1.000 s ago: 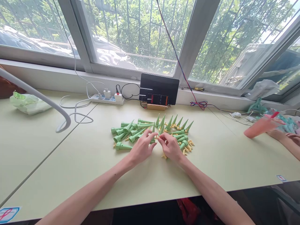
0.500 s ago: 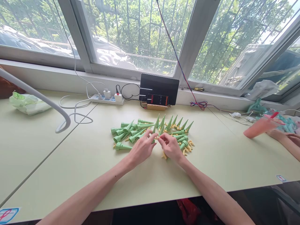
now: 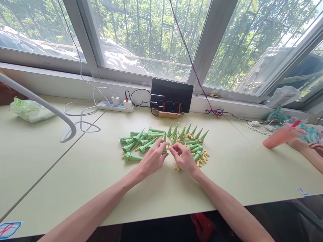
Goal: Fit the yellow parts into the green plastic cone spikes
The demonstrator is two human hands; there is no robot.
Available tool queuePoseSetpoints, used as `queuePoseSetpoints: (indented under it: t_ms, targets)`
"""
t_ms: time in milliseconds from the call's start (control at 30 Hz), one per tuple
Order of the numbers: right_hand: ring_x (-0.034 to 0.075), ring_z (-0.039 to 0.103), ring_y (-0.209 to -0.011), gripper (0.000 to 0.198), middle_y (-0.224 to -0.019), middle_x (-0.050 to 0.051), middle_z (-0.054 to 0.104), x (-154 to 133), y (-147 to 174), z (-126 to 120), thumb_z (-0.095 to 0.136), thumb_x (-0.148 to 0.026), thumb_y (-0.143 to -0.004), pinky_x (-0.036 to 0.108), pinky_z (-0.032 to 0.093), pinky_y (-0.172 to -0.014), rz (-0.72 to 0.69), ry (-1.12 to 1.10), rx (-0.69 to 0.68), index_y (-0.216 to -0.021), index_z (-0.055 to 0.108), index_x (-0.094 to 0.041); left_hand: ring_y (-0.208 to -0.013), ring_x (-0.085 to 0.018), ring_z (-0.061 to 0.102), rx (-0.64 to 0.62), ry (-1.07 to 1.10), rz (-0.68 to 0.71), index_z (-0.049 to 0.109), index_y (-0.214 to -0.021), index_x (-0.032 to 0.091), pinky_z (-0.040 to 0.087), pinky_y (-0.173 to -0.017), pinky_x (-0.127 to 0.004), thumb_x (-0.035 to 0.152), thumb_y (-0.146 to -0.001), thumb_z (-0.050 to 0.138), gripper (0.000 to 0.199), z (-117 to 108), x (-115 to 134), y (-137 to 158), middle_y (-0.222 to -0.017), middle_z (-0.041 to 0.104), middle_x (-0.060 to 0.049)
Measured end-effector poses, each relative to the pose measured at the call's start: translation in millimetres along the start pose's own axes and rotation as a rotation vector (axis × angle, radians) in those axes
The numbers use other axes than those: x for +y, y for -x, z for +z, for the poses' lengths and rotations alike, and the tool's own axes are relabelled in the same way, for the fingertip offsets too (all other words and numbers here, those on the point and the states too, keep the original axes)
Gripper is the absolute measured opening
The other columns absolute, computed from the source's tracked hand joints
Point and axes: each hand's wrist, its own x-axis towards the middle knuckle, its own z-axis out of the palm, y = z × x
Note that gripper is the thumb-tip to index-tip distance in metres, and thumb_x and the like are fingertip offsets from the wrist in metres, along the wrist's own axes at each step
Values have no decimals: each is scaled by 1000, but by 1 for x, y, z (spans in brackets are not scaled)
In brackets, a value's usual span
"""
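My left hand (image 3: pixel 153 157) is closed around a green watering spike (image 3: pixel 165 137), which stands point up between thumb and fingers. Opposite it, my right hand (image 3: pixel 184 157) pinches a small pale yellow part (image 3: pixel 170 147) against the spike's side; my fingertips partly cover it. Several more green spikes (image 3: pixel 137 147) lie in a pile by my left hand. Behind my hands a row of upright spikes (image 3: pixel 182 133) stands with yellow parts fitted near their bases. Loose yellow valve pieces (image 3: pixel 202 160) and a few lying spikes (image 3: pixel 197 155) are right of my right hand.
A phone (image 3: pixel 170 107) leans on a dark tablet (image 3: pixel 186 97) at the back. To its left lies a power strip (image 3: pixel 114 107) with cables. A tilted cup of red drink (image 3: pixel 280 136) is at the right, near another person's hand (image 3: pixel 299 145).
Both hands stay at almost the same spot. The spike in my left hand looks slightly shifted left, with small finger movements at the yellow part.
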Motion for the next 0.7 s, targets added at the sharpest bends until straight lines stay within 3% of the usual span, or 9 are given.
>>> queuePoseSetpoints:
  t_ms: [700]
  targets:
    - [12,49,-56,22,-69,1,58,0,0,0,53,-35,-93,24,39,-51,-71,70,7,-79,58,-18,-76,-15,61,9,78,-22,51,-113,23,51,-70,-30,14,-88,55,27,-1,0,-1,-109,51,-5]
